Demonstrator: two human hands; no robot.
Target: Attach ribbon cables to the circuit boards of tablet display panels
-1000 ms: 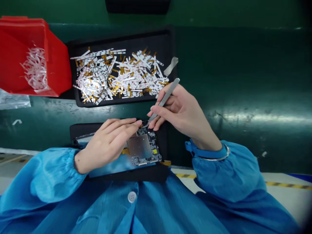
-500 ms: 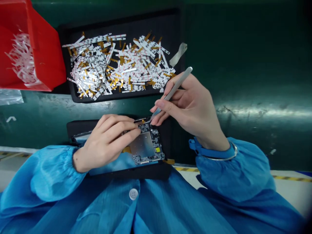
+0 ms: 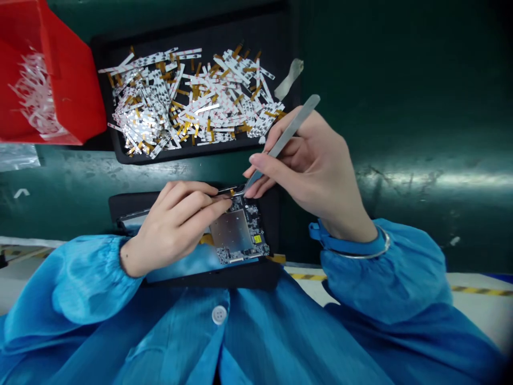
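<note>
Bent over the upper left part of a circuit board (image 3: 233, 232), my left hand (image 3: 176, 224) presses its fingertips near the board's far edge; its thumb is hidden. The board has a grey metal plate and a yellow sticker, and it sits on an opened flat device with a blue film-like surface (image 3: 180, 266). My right hand (image 3: 306, 166) is closed in a pinch around metal tweezers (image 3: 294, 124). Their tips point down at the board's far edge, close to my left fingertips and a small orange strip (image 3: 232, 191). Whether the tips grip anything is too small to tell.
A black pad (image 3: 240, 278) lies under the device. Beyond it, a black tray (image 3: 256, 24) holds a heap of white and orange flex strips (image 3: 224, 101). A red bin (image 3: 76, 91) with white scraps stands at the far left. A pale strip (image 3: 289, 80) lies on the tray's right rim.
The whole view has shifted slightly. The tweezers' tips have slid a little left along the board's far edge, nearer my left fingertips. My left hand stays on the board.
</note>
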